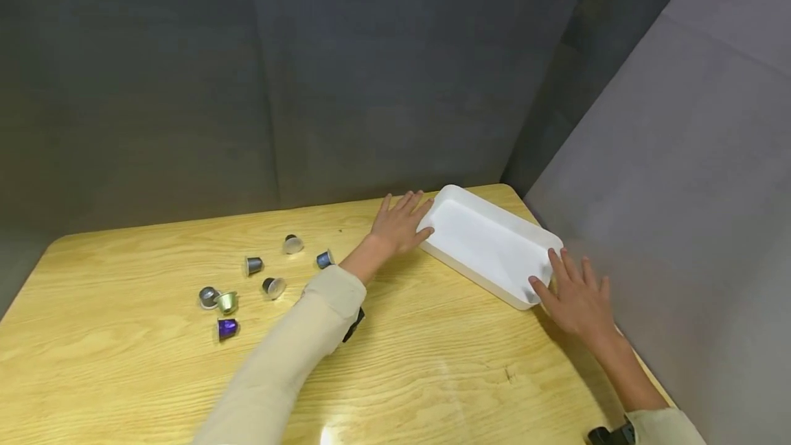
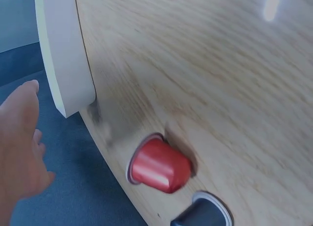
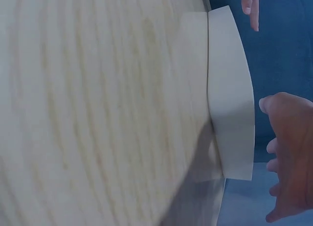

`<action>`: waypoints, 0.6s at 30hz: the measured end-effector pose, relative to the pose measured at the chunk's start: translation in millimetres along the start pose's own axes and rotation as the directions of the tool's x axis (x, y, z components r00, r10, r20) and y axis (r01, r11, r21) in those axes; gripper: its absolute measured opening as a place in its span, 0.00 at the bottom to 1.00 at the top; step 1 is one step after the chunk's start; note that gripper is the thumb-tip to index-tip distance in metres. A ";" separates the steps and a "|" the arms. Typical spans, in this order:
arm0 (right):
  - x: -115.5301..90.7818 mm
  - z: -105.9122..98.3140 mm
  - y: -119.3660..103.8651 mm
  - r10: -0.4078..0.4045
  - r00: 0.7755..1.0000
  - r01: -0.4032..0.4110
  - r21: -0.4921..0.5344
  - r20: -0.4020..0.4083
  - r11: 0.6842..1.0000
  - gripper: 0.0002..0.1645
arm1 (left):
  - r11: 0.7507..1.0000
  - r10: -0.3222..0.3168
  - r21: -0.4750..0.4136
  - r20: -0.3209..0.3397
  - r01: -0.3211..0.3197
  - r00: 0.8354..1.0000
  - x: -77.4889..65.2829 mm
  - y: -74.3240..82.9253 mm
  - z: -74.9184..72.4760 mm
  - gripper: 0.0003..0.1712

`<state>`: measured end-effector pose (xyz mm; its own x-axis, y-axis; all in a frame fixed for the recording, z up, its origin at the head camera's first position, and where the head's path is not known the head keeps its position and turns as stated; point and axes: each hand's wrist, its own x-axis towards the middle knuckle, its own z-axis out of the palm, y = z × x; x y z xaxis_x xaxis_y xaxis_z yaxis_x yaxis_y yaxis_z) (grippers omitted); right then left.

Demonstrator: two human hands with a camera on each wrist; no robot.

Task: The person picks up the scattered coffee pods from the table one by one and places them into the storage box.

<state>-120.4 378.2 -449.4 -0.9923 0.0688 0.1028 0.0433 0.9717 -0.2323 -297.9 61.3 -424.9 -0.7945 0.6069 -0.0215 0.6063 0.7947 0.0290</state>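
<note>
A white rectangular tray [image 1: 478, 246] with a low rim lies at the back right of the table, its bare inside showing. At its left end is my left hand [image 1: 398, 225], fingers straight and spread by the rim. My right hand [image 1: 577, 297], also with fingers spread, is at the tray's right end, fingertips over the rim. Neither hand is curled round anything; whether they touch the tray, I cannot tell. In the left wrist view, a red coffee capsule [image 2: 159, 165] and a dark coffee capsule [image 2: 203, 212] lie near the left hand [image 2: 22, 143]. My left arm hides the red one in the head view.
Several coffee capsules are scattered left of my left arm, among them a purple capsule [image 1: 227, 328], a green capsule [image 1: 226, 303] and a blue capsule [image 1: 324, 259]. A dark fabric wall [image 1: 383, 88] stands behind the wooden table [image 1: 432, 369], a grey panel [image 1: 698, 225] to its right.
</note>
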 end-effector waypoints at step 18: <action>-4.2 0.5 1.9 0.016 0.998 -0.016 0.003 0.068 1.000 0.51 | 0.995 -0.102 0.005 0.050 0.101 0.994 2.9 -6.6 16.9 0.41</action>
<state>-116.3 379.7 -450.8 -0.9971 0.0690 0.0329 0.0593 0.9698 -0.2366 -303.6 58.0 -442.1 -0.8492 0.5228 -0.0746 0.5228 0.8522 0.0212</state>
